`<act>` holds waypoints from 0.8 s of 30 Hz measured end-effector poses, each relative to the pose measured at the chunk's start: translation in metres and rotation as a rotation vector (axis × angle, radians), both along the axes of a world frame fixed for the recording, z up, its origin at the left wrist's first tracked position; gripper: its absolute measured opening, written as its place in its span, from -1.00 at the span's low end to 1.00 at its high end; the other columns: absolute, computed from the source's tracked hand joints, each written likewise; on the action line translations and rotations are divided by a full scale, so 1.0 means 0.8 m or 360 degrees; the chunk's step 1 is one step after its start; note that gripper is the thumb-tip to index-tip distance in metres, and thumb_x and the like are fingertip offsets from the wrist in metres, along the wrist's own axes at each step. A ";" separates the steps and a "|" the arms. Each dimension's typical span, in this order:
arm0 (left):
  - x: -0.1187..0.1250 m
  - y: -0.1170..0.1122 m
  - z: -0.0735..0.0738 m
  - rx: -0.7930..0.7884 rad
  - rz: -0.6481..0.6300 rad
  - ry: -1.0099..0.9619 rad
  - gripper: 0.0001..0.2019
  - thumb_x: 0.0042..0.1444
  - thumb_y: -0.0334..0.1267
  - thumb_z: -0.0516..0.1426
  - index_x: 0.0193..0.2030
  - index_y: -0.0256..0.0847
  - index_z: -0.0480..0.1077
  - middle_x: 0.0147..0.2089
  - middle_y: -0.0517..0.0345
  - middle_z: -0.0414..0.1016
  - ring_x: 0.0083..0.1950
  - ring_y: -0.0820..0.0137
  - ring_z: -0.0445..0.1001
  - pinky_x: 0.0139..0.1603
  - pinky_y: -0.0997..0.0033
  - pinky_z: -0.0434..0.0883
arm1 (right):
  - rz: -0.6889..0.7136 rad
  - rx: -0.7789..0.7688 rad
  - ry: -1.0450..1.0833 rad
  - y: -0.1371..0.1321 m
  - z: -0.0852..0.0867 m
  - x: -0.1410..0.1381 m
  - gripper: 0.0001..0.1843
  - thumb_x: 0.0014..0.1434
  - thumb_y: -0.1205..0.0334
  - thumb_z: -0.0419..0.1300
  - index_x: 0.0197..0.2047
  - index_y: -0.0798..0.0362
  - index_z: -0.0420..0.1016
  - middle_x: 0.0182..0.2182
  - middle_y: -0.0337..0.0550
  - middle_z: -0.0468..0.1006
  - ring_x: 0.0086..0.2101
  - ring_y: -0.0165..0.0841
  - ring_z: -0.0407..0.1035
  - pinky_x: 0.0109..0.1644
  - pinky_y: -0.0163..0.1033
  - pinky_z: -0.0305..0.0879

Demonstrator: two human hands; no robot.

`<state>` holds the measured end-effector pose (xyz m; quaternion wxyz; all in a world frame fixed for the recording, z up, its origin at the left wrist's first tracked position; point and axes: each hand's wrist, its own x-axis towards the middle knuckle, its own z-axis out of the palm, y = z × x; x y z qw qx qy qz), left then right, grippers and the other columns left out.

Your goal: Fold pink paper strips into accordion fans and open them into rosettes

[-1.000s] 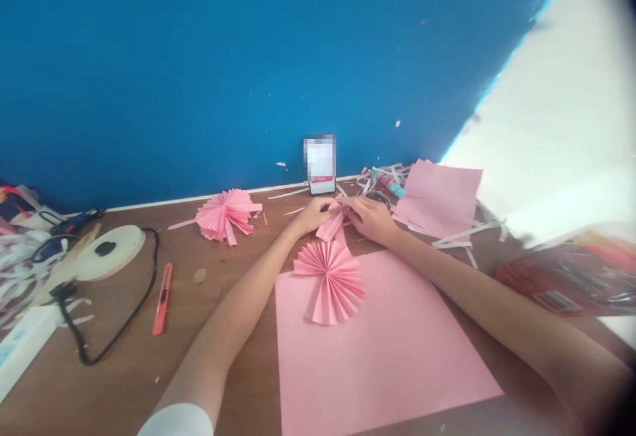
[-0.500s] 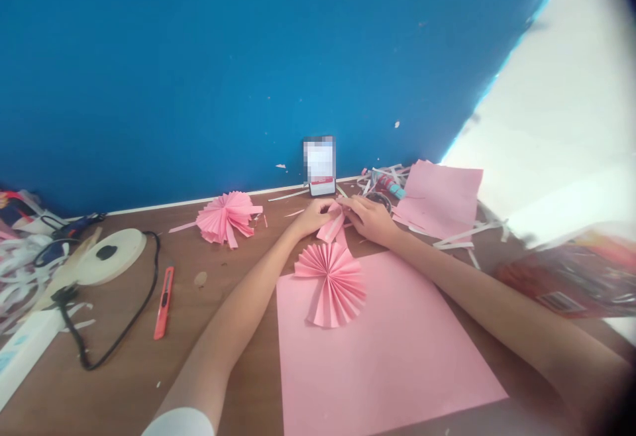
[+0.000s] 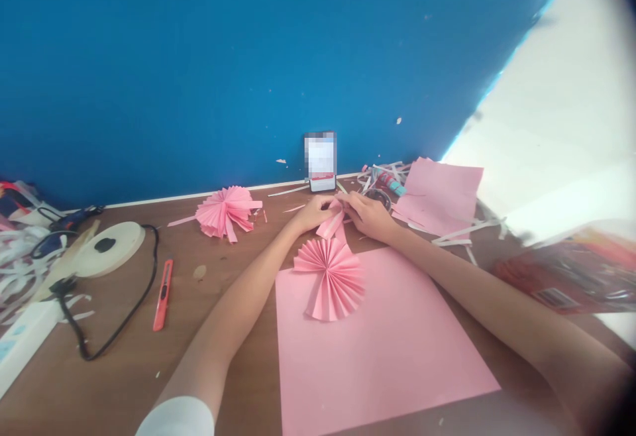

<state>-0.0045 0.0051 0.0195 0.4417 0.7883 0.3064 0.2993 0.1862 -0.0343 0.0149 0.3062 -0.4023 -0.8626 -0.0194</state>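
My left hand (image 3: 318,213) and my right hand (image 3: 368,215) meet near the back of the table, both with fingers closed on a pink paper strip (image 3: 329,225). The strip is bent at the top, and its tails hang down toward me. Just below lies a pleated pink paper fan (image 3: 330,279), opened into most of a circle. It rests over the upper left part of a large flat pink sheet (image 3: 387,350). Another pleated pink fan (image 3: 224,212), with strips sticking out, lies to the left. My fingertips partly hide the bend in the strip.
A phone (image 3: 321,161) leans against the blue wall. On the left are a red box cutter (image 3: 163,295), a cream round device (image 3: 109,249), its black cable and a white power strip (image 3: 30,340). Pink sheets (image 3: 440,196), paper scraps and a plastic packet (image 3: 571,277) lie right.
The view has tilted slightly, so things on the table sit a little higher. Both hands keep hold of the pink paper strip, with only slight finger movement.
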 end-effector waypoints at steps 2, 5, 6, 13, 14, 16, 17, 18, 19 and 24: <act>0.001 0.000 -0.001 -0.0007 0.0024 -0.0004 -0.66 0.12 -0.02 0.08 -0.26 -0.31 0.44 -0.31 0.13 0.44 -0.18 0.34 0.39 -0.06 0.35 0.33 | -0.0011 0.0034 0.0012 0.000 0.000 0.000 -0.61 0.32 0.31 -0.08 0.18 -0.05 0.24 -0.15 -0.09 0.51 -0.12 -0.27 0.42 -0.21 -0.26 0.33; 0.002 0.000 -0.002 -0.0006 0.0053 -0.0052 -0.66 0.11 -0.02 0.09 -0.29 -0.32 0.42 -0.31 0.14 0.43 -0.19 0.35 0.38 -0.06 0.34 0.33 | -0.0028 0.0077 0.0048 0.000 -0.001 0.000 -0.63 0.32 0.30 -0.07 0.17 -0.05 0.25 -0.17 -0.09 0.50 -0.12 -0.26 0.41 -0.19 -0.25 0.33; 0.002 0.000 -0.002 -0.0004 0.0062 -0.0070 -0.66 0.11 -0.02 0.10 -0.30 -0.32 0.42 -0.31 0.14 0.43 -0.19 0.35 0.38 -0.06 0.34 0.32 | -0.0030 0.0084 0.0059 0.000 -0.002 0.000 -0.62 0.32 0.30 -0.07 0.17 -0.05 0.24 -0.17 -0.09 0.50 -0.12 -0.26 0.41 -0.19 -0.25 0.34; 0.001 0.000 -0.002 0.0023 0.0013 -0.0065 -0.66 0.13 -0.03 0.08 -0.27 -0.34 0.43 -0.30 0.13 0.44 -0.20 0.36 0.38 -0.06 0.36 0.32 | -0.0031 0.0043 0.0022 0.001 -0.003 0.001 -0.62 0.32 0.30 -0.07 0.18 -0.05 0.21 -0.14 -0.10 0.51 -0.13 -0.28 0.42 -0.20 -0.26 0.33; 0.001 0.000 -0.002 0.0024 0.0012 -0.0066 -0.66 0.13 -0.03 0.09 -0.25 -0.33 0.43 -0.28 0.13 0.45 -0.19 0.36 0.38 -0.05 0.36 0.32 | -0.0035 0.0036 0.0014 0.000 -0.002 0.001 -0.62 0.32 0.30 -0.08 0.18 -0.04 0.21 -0.14 -0.10 0.51 -0.13 -0.28 0.42 -0.21 -0.26 0.33; 0.001 0.000 -0.002 0.0025 0.0033 -0.0075 -0.66 0.12 -0.03 0.09 -0.22 -0.32 0.44 -0.26 0.13 0.46 -0.17 0.35 0.39 -0.04 0.35 0.32 | -0.0037 0.0028 0.0000 0.000 -0.001 0.000 -0.63 0.33 0.30 -0.09 0.18 -0.04 0.21 -0.14 -0.10 0.50 -0.14 -0.29 0.42 -0.20 -0.27 0.33; 0.001 -0.001 -0.002 0.0025 0.0047 -0.0079 -0.66 0.12 -0.03 0.09 -0.22 -0.32 0.45 -0.26 0.13 0.46 -0.17 0.34 0.39 -0.03 0.35 0.32 | -0.0036 0.0029 -0.0004 0.000 -0.001 0.000 -0.63 0.33 0.29 -0.09 0.18 -0.03 0.21 -0.14 -0.09 0.50 -0.14 -0.29 0.42 -0.20 -0.27 0.32; 0.002 -0.001 -0.002 0.0023 0.0060 -0.0080 -0.66 0.13 -0.03 0.08 -0.23 -0.32 0.45 -0.27 0.13 0.46 -0.16 0.34 0.40 -0.02 0.34 0.32 | -0.0037 0.0032 -0.0007 0.000 -0.001 0.000 -0.64 0.33 0.29 -0.10 0.17 -0.03 0.21 -0.15 -0.09 0.50 -0.14 -0.29 0.42 -0.19 -0.26 0.32; 0.002 -0.001 -0.002 0.0023 0.0067 -0.0076 -0.65 0.13 -0.03 0.08 -0.24 -0.32 0.44 -0.28 0.14 0.46 -0.16 0.34 0.40 -0.02 0.34 0.32 | -0.0041 0.0036 -0.0009 0.000 -0.001 0.000 -0.64 0.34 0.29 -0.10 0.17 -0.02 0.22 -0.16 -0.09 0.50 -0.14 -0.29 0.42 -0.19 -0.27 0.32; 0.002 -0.003 0.002 0.0027 0.0043 -0.0062 -0.65 0.14 -0.03 0.07 -0.19 -0.32 0.45 -0.23 0.12 0.48 -0.12 0.32 0.41 -0.02 0.36 0.32 | -0.0071 0.0056 -0.0013 0.000 -0.002 0.000 -0.63 0.32 0.30 -0.09 0.17 -0.03 0.22 -0.17 -0.08 0.50 -0.15 -0.28 0.41 -0.23 -0.28 0.31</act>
